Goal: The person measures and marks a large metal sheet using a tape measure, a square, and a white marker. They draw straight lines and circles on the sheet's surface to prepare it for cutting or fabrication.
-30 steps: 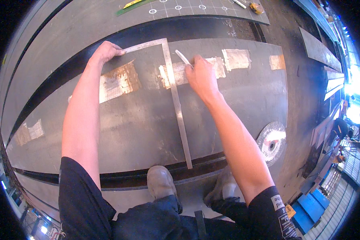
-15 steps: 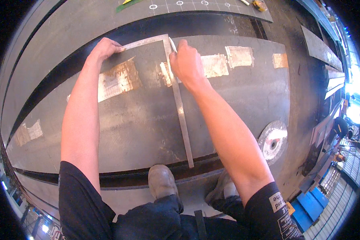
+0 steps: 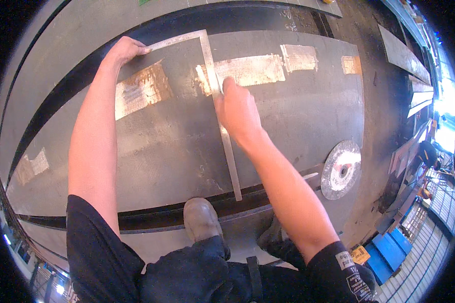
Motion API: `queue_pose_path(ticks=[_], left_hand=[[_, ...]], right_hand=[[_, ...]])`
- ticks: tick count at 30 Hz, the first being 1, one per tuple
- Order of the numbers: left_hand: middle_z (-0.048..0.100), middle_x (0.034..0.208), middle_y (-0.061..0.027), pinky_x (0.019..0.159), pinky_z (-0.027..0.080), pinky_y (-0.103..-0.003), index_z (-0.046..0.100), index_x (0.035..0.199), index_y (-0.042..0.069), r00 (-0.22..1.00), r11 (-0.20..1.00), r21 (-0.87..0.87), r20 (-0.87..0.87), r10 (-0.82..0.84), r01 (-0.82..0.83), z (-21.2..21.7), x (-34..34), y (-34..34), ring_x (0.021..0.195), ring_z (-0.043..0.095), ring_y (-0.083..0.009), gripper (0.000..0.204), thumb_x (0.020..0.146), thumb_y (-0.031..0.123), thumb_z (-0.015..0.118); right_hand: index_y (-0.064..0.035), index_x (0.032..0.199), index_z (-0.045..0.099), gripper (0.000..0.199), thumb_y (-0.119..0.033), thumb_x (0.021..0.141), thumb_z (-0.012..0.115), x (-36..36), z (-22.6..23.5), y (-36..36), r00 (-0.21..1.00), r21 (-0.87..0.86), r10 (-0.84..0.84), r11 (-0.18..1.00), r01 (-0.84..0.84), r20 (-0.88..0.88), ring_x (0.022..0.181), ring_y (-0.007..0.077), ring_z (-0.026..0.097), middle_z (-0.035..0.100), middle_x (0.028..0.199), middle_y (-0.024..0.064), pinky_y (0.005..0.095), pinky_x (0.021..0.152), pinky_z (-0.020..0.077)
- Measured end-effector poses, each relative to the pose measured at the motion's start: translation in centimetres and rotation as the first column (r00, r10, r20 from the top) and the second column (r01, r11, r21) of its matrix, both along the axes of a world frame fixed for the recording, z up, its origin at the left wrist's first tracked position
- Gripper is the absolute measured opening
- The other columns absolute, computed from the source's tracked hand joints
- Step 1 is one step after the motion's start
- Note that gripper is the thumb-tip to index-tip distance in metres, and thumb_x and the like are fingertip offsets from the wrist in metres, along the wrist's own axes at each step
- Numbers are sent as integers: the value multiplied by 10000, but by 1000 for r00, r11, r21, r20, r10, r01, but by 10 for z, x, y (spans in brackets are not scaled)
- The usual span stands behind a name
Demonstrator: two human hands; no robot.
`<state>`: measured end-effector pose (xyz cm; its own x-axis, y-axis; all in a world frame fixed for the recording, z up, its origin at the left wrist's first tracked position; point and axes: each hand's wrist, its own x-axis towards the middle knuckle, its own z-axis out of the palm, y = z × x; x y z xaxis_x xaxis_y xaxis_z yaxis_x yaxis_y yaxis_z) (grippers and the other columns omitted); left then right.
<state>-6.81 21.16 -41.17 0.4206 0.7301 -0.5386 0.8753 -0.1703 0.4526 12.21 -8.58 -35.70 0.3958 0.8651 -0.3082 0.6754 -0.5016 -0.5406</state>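
A steel framing square (image 3: 229,157) lies on a large grey steel plate (image 3: 293,113). Its short arm runs along the plate's far edge and its long arm comes toward me across the plate. At the far left end of the short arm, my left hand (image 3: 125,51) grips the square, thumb on top and the other fingers mostly hidden behind the edge. Beside the long arm, my right hand (image 3: 239,112) is closed, with its knuckles up. A thin white stick showed at those fingers a moment ago; the hand hides it now.
Bright ground patches (image 3: 255,69) mark the plate. A worn grinding disc (image 3: 333,174) lies at its near right. My boot (image 3: 201,218) stands at the near edge, next to a dark gap. Another plate (image 3: 96,30) lies beyond, and metal strips (image 3: 403,54) lie to the right.
My right hand has slid toward me along the square's long arm, from near the corner to below the bright patch. My left hand keeps its hold. The whole view has shifted slightly.
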Motion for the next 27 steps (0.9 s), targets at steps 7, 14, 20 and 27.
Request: queue_pose_path(ticks=[7, 14, 20, 27], left_hand=[[720, 1082, -115, 934, 463, -380, 741, 1104, 93, 999, 999, 22, -6, -43, 43, -3, 1, 2, 1005, 648, -258, 366, 804, 300, 763], [713, 1072, -112, 917, 465, -381, 726, 1128, 74, 999, 999, -18, 3, -44, 44, -10, -4, 9, 992, 639, -240, 373, 827, 292, 749], [706, 1083, -105, 869, 480, -378, 718, 1140, 54, 999, 999, -43, -35, 1, -3, -10, -1, 9, 964, 627, -219, 376, 836, 273, 746], [694, 1052, -95, 919, 439, -356, 712, 1112, 30, 995, 996, -18, 50, -88, 89, 14, -15, 7, 989, 596, -205, 384, 880, 334, 681]], right_hand=[[3, 1035, 470, 253, -138, 887, 619, -30, 33, -86, 999, -293, 1, 956, -11, -34, 866, 458, 656, 635, 948, 253, 517, 749, 550], [1, 1015, 474, 253, -131, 867, 632, -43, 44, -162, 995, -419, 9, 907, -48, -96, 826, 453, 667, 640, 936, 254, 513, 705, 566], [32, 960, 495, 183, -88, 848, 576, -57, 56, -216, 987, -504, -46, 863, -37, -151, 808, 499, 634, 638, 862, 292, 558, 716, 529], [21, 968, 580, 177, -128, 877, 549, -39, 55, -245, 982, -728, 140, 660, -187, -126, 848, 391, 701, 691, 896, 247, 460, 750, 575]])
